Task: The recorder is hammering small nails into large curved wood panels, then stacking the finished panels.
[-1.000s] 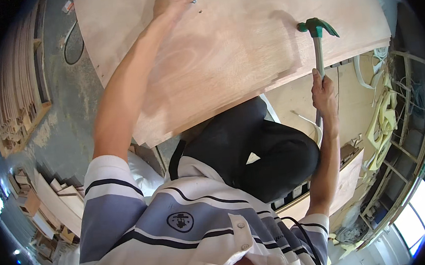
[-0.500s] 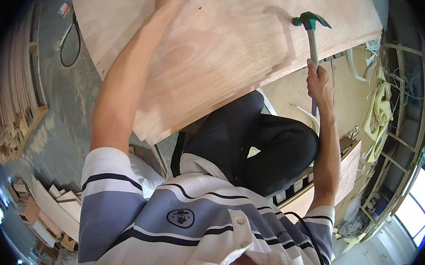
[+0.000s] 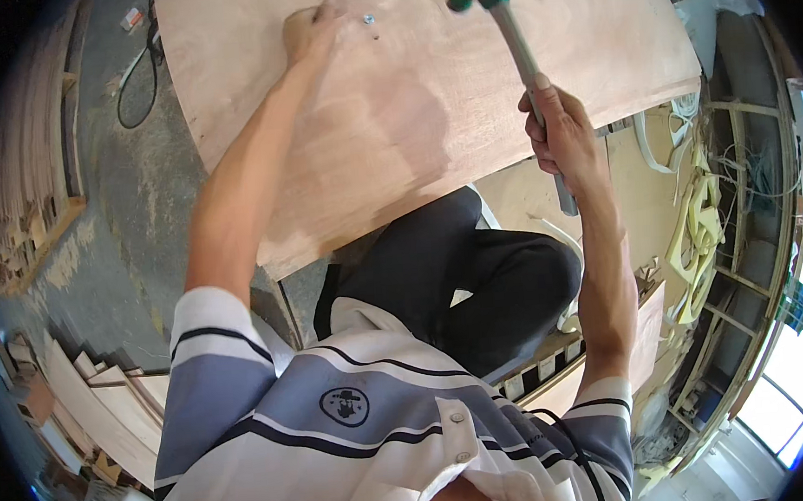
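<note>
My right hand [image 3: 561, 132] grips the grey handle of a claw hammer [image 3: 519, 47] with a green head. The hammer is raised above a large reddish-brown plywood sheet [image 3: 339, 152], its head toward the far side. Near the sheet's far edge my left hand [image 3: 312, 35] is curled, its fingertips blurred; what it holds, if anything, is hidden. A small shiny metal fastener [image 3: 368, 18] stands at the sheet just right of that hand, apart from the fingers. Close below it is a small dark spot [image 3: 375, 37].
Stacked boards [image 3: 28, 165] stand on the grey floor at the left, near a dark cable loop [image 3: 137, 92]. More wood pieces [image 3: 105, 402] lie at lower left. To the right are pale yellow cut-out pieces [image 3: 694, 239] and a rack [image 3: 742, 189]. My bent legs [image 3: 459, 274] are beside the sheet's near edge.
The hammer and my right hand have moved left and farther over the sheet. My left hand has drawn away from the metal fastener to its left. The whole view has shifted slightly.
</note>
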{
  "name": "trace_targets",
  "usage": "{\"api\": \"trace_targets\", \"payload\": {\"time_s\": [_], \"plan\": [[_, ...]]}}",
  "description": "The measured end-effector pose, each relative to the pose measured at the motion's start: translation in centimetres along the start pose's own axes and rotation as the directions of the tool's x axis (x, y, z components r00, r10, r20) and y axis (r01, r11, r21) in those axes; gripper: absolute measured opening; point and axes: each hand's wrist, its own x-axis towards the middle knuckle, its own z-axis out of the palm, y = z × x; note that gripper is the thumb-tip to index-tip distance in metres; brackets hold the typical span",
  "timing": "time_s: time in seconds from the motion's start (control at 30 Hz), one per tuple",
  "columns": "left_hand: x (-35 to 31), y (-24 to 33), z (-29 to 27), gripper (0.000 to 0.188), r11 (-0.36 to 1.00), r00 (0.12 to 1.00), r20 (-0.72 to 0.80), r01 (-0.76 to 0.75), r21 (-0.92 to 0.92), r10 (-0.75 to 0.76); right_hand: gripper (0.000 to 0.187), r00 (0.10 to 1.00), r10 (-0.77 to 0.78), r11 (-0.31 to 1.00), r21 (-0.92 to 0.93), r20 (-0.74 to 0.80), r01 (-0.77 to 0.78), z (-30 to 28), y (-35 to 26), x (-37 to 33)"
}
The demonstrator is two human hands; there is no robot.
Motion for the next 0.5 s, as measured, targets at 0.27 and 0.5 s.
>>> {"api": "trace_targets", "payload": {"time_s": [0.27, 0.5], "plan": [[-4.5, -2.3, -7.0, 0.024, 0.940, 0.875, -0.344, -0.322, 0.113, 0.341, 0.049, 0.517, -0.843, 0.535, -0.123, -0.151, 0.836, 4.4, -7.9, 1.7], [-4.1, -2.9, -6.4, 0.022, 0.952, 0.867, -0.395, -0.269, 0.145, 0.305, 0.035, 0.995, -0.098, 0.923, -0.370, 0.032, 0.103, 7.0, -1.5, 7.9]]}}
